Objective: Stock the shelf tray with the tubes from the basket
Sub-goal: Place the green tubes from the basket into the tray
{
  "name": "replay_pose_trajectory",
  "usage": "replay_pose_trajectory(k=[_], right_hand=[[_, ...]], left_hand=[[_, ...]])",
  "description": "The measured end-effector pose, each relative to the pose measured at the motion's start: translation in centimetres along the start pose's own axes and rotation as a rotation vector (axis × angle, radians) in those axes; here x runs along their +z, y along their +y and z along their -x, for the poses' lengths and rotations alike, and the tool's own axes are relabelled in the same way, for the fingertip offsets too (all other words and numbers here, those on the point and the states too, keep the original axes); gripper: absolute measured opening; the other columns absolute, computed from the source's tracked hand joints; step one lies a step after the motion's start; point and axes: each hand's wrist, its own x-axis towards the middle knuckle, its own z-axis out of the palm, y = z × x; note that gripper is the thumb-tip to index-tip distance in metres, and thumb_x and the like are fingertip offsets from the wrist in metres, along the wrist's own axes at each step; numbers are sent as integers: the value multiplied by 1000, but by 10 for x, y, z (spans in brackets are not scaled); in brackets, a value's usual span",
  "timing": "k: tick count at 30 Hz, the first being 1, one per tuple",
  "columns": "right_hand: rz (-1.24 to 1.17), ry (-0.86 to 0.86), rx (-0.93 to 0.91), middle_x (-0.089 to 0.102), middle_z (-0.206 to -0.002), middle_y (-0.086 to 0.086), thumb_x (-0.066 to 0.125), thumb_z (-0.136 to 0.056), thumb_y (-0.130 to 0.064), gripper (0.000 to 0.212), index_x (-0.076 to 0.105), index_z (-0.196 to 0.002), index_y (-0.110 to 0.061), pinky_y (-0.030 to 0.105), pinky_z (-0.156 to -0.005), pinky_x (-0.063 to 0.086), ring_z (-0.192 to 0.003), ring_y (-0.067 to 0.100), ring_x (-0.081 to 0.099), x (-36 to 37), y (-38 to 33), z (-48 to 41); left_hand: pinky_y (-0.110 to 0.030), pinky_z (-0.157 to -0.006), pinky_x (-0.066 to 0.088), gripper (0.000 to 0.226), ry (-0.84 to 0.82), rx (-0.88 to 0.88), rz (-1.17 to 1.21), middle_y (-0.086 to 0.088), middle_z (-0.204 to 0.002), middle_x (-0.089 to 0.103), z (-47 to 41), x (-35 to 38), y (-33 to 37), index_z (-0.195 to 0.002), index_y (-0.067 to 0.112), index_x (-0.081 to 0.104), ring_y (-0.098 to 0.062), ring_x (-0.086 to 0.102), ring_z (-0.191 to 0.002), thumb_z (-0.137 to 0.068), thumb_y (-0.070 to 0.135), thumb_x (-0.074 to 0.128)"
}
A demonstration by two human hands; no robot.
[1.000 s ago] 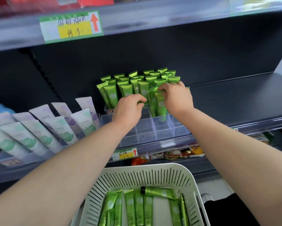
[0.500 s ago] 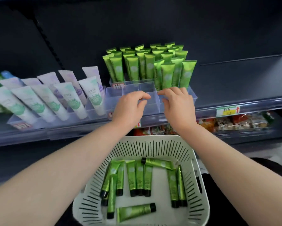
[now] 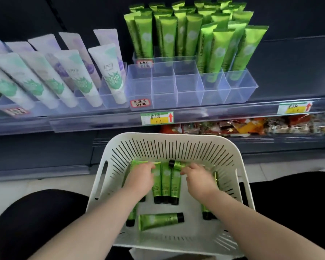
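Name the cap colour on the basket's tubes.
The caps are black, seen best in the head view.

The left forearm point(image 3: 101, 218) and right forearm point(image 3: 248, 220) are unsleeved from the frame edge up to the left grip point(image 3: 141, 177) and right grip point(image 3: 199, 179), both bare hands. Plain black trousers point(image 3: 36, 222) cover both thighs.

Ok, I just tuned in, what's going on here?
A person is stocking green tubes into the clear shelf tray. Both hands are in the white basket: the left hand lies over tubes at its left, and the right hand reaches the crosswise tube at the far end. Whether either has a grip isn't clear. The front tray's two right compartments hold tubes; the three to their left are empty.
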Motion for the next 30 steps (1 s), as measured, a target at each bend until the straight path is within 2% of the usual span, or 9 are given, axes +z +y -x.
replay_pose_trajectory(k=[5,8,10,14,17,19,21,24,30], right_hand=[[72,-239,-34,37,-145,1,48,-82,7,63,47,-135,-27,41,-107,35,-132,26,35,35,-2,-10],[177,-319,-107,19,-155,3,47,-82,8,77,29,-149,-26,45,-113,24,-138,29,24,40,-6,-12],[214,-323,-118,14,-157,4,49,-82,7,78,26,-150,-25,43,-113,24,-138,30,23,40,-8,-11],[255,-344,-161,33,-144,4,53,-80,3,67,44,-141,-25,41,-107,36,-126,27,36,43,0,-7],[325,-367,-140,47,-126,4,52,-88,-12,38,62,-123,-25,42,-100,37,-112,26,44,46,1,-5],[332,-334,-72,54,-117,3,51,-90,-16,27,67,-112,-20,41,-98,36,-106,25,49,44,-2,-8],[229,-260,18,57,-116,3,55,-89,-17,24,62,-112,-18,37,-95,39,-107,24,52,43,-5,-13],[9,-193,171,50,-121,9,68,-84,-19,45,45,-122,-11,34,-89,47,-109,25,52,46,-9,-21],[-20,-229,303,55,-116,10,67,-81,-10,61,30,-130,-14,33,-73,47,-102,26,54,59,-7,-22]], left_hand=[[-33,-99,46,40,-55,-68,-4,-6,-133,58,-9,19,-14,-135,16,54,-22,57,-119,-97,6,45],[-35,-102,46,40,-43,-68,25,-7,-134,58,-10,23,-18,-135,15,53,-21,58,-118,-97,3,46],[-34,-98,48,41,-49,-65,43,-8,-129,60,-10,26,-20,-134,13,54,-22,61,-112,-96,-1,46],[-31,-88,53,39,-53,-73,90,-6,-126,61,-10,35,-20,-131,17,56,-21,64,-101,-95,3,49],[-35,-94,52,37,-72,-50,99,-7,-129,59,-10,40,-16,-132,17,55,-20,61,-108,-96,8,50],[-34,-96,51,38,-63,-44,110,-5,-131,58,-11,42,-14,-133,17,54,-18,60,-112,-96,7,51],[-33,-96,50,38,-50,-40,107,-4,-130,58,-11,43,-15,-132,17,54,-18,59,-113,-96,7,52],[-34,-98,49,38,-40,-48,108,-5,-129,59,-12,44,-17,-132,16,55,-18,59,-113,-95,7,52],[-36,-95,51,35,-17,-72,93,-7,-125,61,-15,40,-22,-129,13,57,-20,62,-108,-94,6,53]])
